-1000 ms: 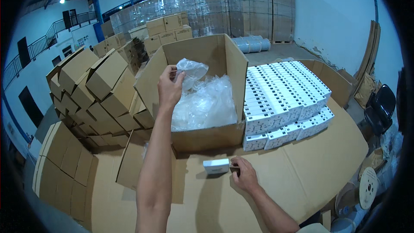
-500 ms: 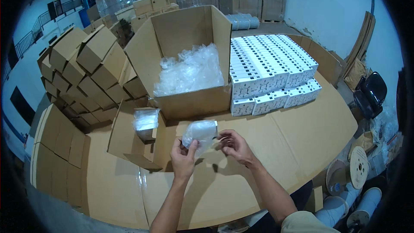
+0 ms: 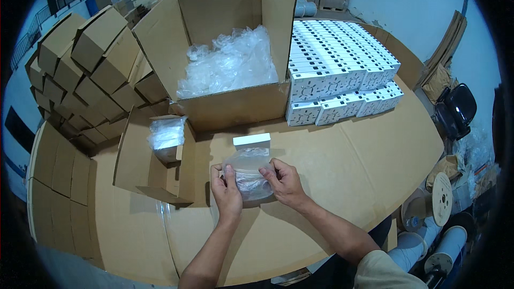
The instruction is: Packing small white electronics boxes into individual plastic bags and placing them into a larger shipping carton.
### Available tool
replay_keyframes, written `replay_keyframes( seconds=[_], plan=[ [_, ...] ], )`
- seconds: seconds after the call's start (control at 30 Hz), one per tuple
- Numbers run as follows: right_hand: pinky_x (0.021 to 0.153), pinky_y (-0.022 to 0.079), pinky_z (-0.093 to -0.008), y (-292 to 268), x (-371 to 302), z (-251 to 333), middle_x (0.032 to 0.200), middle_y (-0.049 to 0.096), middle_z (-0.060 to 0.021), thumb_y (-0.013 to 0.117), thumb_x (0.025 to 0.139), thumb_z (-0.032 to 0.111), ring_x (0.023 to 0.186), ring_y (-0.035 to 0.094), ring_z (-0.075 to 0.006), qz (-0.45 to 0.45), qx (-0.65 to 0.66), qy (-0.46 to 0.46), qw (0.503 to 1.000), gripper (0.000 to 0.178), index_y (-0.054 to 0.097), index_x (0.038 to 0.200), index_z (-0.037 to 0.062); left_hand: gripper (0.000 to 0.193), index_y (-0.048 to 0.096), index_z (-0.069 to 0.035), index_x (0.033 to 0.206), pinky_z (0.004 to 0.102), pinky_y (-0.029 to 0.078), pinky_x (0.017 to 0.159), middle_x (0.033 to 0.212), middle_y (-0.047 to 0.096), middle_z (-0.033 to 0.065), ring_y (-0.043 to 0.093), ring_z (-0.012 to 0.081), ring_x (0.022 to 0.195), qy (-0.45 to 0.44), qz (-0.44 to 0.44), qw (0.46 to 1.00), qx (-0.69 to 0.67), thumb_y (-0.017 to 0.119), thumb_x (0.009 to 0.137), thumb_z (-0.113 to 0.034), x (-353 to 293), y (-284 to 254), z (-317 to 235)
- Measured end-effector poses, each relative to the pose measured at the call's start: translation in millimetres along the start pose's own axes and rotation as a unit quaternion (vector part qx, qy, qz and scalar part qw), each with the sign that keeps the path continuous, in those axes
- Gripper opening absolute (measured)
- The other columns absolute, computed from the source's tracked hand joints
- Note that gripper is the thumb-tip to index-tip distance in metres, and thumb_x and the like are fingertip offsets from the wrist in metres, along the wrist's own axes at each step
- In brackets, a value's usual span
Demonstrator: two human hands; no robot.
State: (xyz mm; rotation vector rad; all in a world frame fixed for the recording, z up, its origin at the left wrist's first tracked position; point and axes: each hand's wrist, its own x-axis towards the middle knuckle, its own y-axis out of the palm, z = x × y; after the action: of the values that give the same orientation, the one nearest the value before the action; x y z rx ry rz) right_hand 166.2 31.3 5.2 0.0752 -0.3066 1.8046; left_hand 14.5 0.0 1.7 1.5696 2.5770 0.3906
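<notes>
Between my two hands is a clear plastic bag, crumpled and see-through. My left hand pinches its left side, thumb on top. On the opposite side, my right hand grips the bag between thumb and fingers. A small white box shows just past the bag's far edge; its lower part is hidden behind the plastic, and I cannot tell whether it sits inside the bag. Left of my hands stands an open cardboard carton with several plastic-wrapped pieces at its far end.
A large open carton full of clear plastic bags stands behind my hands. Stacked rows of white boxes fill the table's back right. Brown cartons are piled at left. Cable spools and a black chair stand at right.
My right hand has gone from loose fingers beside the bag to gripping it. The bag is now stretched between both hands, and more of the white box shows. My view has tilted down.
</notes>
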Motion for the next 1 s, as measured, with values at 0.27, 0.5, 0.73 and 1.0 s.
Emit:
replay_keyframes(
  seconds=[0.27, 0.5, 0.73, 1.0],
  plan=[
    [0.052, 0.034, -0.0214, -2.5, 3.2, 13.0, 0.062, 0.043, 0.0056, 0.077, 0.091, 0.006, 0.056, 0.038, -0.0023, 0.034, 0.178, 0.040, 0.983, 0.026, 0.051, 0.088, 0.0061, 0.026, 0.049, -0.004, 0.092, 0.0282, 0.037, 0.064, 0.077, 0.044, -0.0010, 0.039, 0.0083, 0.072, 0.098, -0.067, 0.988, 0.099, 0.047, 0.109, -0.023, 8.0, -15.5, -4.5],
    [0.063, 0.042, -0.0209, -9.4, 6.0, 0.5, 0.080, 0.057, 0.0043, 0.072, 0.095, 0.011, 0.071, 0.051, -0.0023, 0.052, 0.131, -0.021, 0.990, 0.019, 0.065, 0.111, 0.0029, 0.030, 0.049, -0.004, 0.089, 0.0273, 0.038, 0.062, 0.076, 0.046, -0.0008, 0.040, 0.0080, 0.071, 0.139, -0.038, 0.976, 0.164, 0.050, 0.108, -0.027, 1.9, -11.5, -13.7],
    [0.074, 0.048, -0.0237, -14.5, 7.3, -4.1, 0.095, 0.064, 0.0016, 0.063, 0.103, 0.018, 0.083, 0.056, -0.0060, -0.070, 0.255, 0.014, 0.964, 0.016, 0.065, 0.105, 0.0027, 0.025, 0.053, -0.003, 0.096, 0.0249, 0.039, 0.060, 0.076, 0.050, -0.0011, 0.046, 0.0049, 0.070, 0.039, 0.050, 0.988, 0.140, 0.054, 0.107, -0.026, -7.1, -5.3, -12.7],
    [0.064, 0.045, -0.0269, 11.7, -10.5, 8.9, 0.076, 0.060, -0.0001, 0.061, 0.103, 0.020, 0.071, 0.052, -0.0071, -0.118, 0.098, 0.042, 0.987, 0.020, 0.061, 0.095, 0.0015, 0.026, 0.051, -0.005, 0.099, 0.0240, 0.038, 0.060, 0.080, 0.047, -0.0017, 0.042, 0.0052, 0.071, 0.160, -0.006, 0.977, 0.145, 0.051, 0.108, -0.029, -5.7, -0.4, -1.6]
  ],
)
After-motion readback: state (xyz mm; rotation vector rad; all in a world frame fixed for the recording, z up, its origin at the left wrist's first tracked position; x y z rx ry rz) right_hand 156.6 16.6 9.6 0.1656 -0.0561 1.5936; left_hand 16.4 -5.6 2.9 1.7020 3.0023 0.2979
